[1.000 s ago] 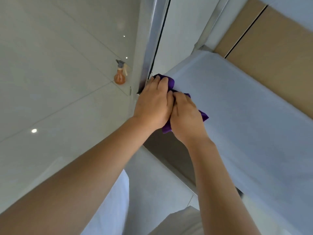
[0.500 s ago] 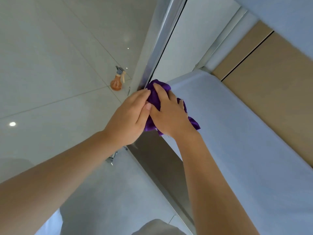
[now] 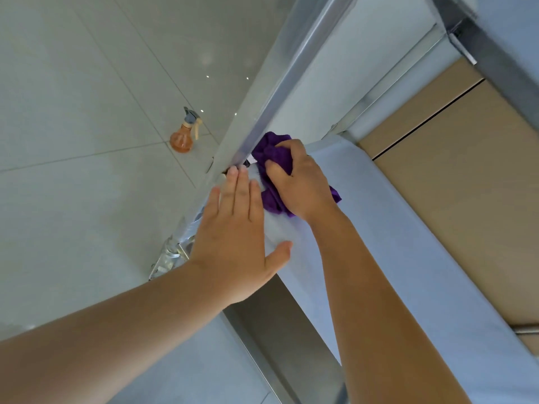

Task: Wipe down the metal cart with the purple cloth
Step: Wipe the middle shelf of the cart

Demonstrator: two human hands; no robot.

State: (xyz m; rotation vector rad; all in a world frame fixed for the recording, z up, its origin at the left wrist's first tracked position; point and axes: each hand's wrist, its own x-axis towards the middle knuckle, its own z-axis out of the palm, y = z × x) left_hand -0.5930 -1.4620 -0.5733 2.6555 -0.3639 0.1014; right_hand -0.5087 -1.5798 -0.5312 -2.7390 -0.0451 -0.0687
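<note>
Right hand [image 3: 303,182] grips the bunched purple cloth [image 3: 272,153] with curled fingers, pressing it onto the metal cart [image 3: 408,243] shelf at its corner, against the upright post [image 3: 291,68]. Left hand [image 3: 236,228] lies flat, fingers straight and spread, on the shelf edge just beside the cloth. Orange spray bottle [image 3: 183,135] stands on the tiled floor [image 3: 73,112], apart from the cart.

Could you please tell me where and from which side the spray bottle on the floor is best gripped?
Judging by its shape, grip the spray bottle at its narrow neck, just under the grey trigger head, coming from above: it stands upright, and its round orange belly looks wider.
</note>
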